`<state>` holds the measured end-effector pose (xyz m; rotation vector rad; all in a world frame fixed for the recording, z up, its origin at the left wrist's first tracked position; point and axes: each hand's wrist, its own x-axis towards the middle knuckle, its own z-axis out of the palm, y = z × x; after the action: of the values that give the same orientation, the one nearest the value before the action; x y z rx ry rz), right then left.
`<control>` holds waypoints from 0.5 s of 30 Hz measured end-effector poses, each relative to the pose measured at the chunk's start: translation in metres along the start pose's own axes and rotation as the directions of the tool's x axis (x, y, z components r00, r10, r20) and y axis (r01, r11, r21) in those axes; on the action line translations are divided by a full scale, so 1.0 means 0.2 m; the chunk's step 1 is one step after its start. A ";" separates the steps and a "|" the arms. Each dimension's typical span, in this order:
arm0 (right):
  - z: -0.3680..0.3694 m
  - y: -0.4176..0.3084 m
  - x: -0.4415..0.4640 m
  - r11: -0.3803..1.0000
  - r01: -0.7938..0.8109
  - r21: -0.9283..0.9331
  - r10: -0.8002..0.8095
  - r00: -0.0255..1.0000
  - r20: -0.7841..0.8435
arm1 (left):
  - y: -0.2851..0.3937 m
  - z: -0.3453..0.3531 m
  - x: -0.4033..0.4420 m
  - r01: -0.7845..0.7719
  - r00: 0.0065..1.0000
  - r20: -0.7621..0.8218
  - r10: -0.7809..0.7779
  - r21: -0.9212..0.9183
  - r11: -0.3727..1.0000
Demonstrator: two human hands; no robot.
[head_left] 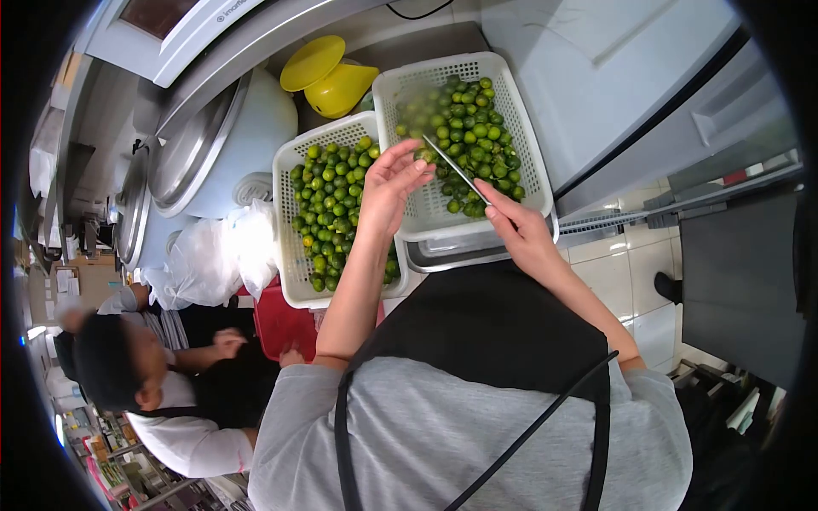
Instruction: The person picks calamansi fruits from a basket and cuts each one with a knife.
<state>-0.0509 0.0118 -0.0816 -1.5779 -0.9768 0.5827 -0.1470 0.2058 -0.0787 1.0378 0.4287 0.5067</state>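
Head-camera view, looking down past a grey T-shirt [477, 434] and black apron [503, 319] at two bare hands over baskets of small green limes. The left hand [394, 180] is nearly closed at the fingertips, with thumb and fingers pinching what looks like a small lime [423, 155] (mostly covered by the fingers). The right hand [518, 223] is wrapped around the near end of a slim metal knife [457, 171], whose blade slants up and leftward, its tip beside the left fingertips; whether it touches the fruit cannot be told.

Below the hands is a white perforated basket [477, 228], its loose limes [479, 146] heaped mostly toward the right side; a blurred patch veils part of its upper left. Part of a metal tray [477, 249] shows at its near edge. Just beside it, to the left, a second white basket [283, 221] holds more limes [328, 192], partly behind the left forearm. A yellow plastic jug [341, 92] stands beyond the baskets. To the left lie a white plastic bag [200, 260] and, nearer, a red plastic container [285, 324], beside a co-worker in a white shirt [192, 443] and dark cap [106, 358].
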 end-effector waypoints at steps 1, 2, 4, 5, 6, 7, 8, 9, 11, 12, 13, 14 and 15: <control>0.02 0.01 0.00 0.999 0.038 -0.010 -0.038 0.999 -0.005 | -0.01 -0.01 0.00 -0.037 0.999 -0.023 0.037 0.019 0.999; 0.03 0.00 0.00 0.999 0.038 -0.010 -0.038 0.999 -0.001 | -0.02 -0.01 -0.01 -0.072 0.996 -0.045 0.074 0.039 0.997; 0.04 -0.01 0.00 0.996 0.090 -0.006 -0.090 0.996 0.009 | -0.01 0.00 -0.01 -0.111 0.992 -0.066 0.112 0.017 0.994; 0.03 -0.03 0.00 0.996 0.089 -0.005 -0.089 0.996 0.011 | -0.01 0.00 -0.01 -0.147 0.986 -0.084 0.146 -0.005 0.989; 0.02 -0.06 -0.01 1.000 0.028 -0.005 -0.027 0.997 0.069 | -0.01 0.00 -0.01 -0.147 0.986 -0.085 0.146 -0.004 0.989; 0.01 -0.07 -0.01 0.999 -0.034 -0.009 0.035 0.991 0.126 | -0.02 -0.01 0.00 -0.184 0.979 -0.092 0.183 0.005 0.983; 0.01 -0.07 -0.01 0.999 -0.035 -0.008 0.036 0.992 0.124 | -0.02 -0.01 0.01 -0.219 0.971 -0.097 0.219 0.014 0.976; 0.02 -0.05 -0.01 1.000 0.005 -0.028 -0.002 0.995 0.096 | -0.03 -0.01 0.01 -0.217 0.971 -0.094 0.218 0.014 0.976; 0.02 -0.05 0.00 0.998 0.040 -0.048 -0.037 0.997 0.064 | -0.03 0.01 0.01 -0.225 0.966 -0.111 0.232 0.068 0.972; 0.02 -0.05 0.01 0.996 0.035 -0.083 -0.031 0.998 0.060 | -0.03 0.02 0.01 -0.222 0.967 -0.108 0.229 0.069 0.973; 0.01 -0.06 0.02 0.993 0.030 -0.117 -0.023 0.998 0.056 | -0.04 0.04 0.00 -0.222 0.969 -0.087 0.233 0.112 0.968; 0.02 -0.05 0.04 0.993 0.026 -0.117 -0.020 0.998 0.053 | -0.05 0.06 -0.01 -0.222 0.970 -0.066 0.235 0.154 0.963; 0.02 -0.05 0.07 0.993 0.015 -0.115 -0.009 0.999 0.053 | -0.07 0.07 -0.02 -0.221 0.973 -0.032 0.229 0.162 0.962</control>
<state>-0.0494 0.0255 -0.0712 -1.6643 -1.0749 0.5708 -0.1392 0.1888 -0.0847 1.2360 0.4020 0.7120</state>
